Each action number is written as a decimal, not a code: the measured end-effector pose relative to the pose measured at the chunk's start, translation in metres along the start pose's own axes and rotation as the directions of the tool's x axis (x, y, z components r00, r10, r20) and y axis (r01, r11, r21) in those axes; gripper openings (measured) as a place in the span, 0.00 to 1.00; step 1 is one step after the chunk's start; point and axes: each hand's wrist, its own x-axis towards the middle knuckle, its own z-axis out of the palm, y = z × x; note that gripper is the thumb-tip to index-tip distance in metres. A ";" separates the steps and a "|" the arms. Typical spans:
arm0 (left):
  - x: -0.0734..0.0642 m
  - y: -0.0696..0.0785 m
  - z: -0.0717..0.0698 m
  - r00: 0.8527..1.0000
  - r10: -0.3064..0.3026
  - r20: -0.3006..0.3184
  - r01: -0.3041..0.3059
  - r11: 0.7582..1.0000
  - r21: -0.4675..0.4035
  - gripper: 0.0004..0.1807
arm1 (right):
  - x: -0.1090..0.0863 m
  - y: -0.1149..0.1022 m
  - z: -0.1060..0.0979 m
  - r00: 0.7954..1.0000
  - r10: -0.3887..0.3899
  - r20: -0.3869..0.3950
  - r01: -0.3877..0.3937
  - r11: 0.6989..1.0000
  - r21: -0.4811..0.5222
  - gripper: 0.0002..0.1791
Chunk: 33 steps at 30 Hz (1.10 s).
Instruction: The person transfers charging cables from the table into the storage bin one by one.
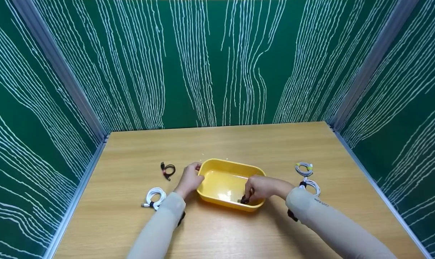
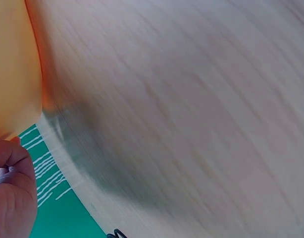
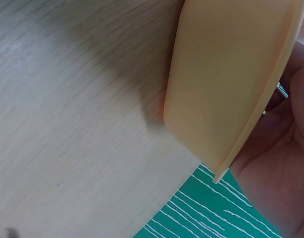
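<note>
A yellow plastic bin point(image 1: 217, 183) sits in the middle of the table. My left hand point(image 1: 190, 178) grips its left rim, thumb over the edge; the left wrist view shows that hand point(image 2: 13, 186) against the outer wall. Inside the bin's right end, my right hand point(image 1: 258, 187) pinches a small black cable point(image 1: 244, 200) near the floor of the bin. Part of the cable is hidden by the fingers. In the right wrist view the bin's wall point(image 3: 221, 84) covers the fingertips, and only the palm side of the right hand point(image 3: 278, 163) shows.
Left of the bin lie a coiled black cable point(image 1: 168, 170) and a coiled white cable point(image 1: 156, 197). On the right are a grey coiled cable point(image 1: 304, 169) with yellow ties and a white one point(image 1: 312, 186), partly behind the forearm. Green patterned panels point(image 1: 217, 64) enclose the table.
</note>
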 end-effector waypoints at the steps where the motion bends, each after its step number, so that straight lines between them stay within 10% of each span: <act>1: 0.000 0.001 0.000 1.000 -0.002 0.002 0.002 1.000 0.001 0.24 | 0.000 0.000 0.000 1.000 0.000 0.004 0.000 1.000 0.005 0.05; 33: 0.000 -0.002 0.001 0.999 0.045 -0.005 -0.044 0.999 0.030 0.25 | -0.005 0.001 -0.016 0.995 -0.002 -0.103 0.023 0.981 0.193 0.07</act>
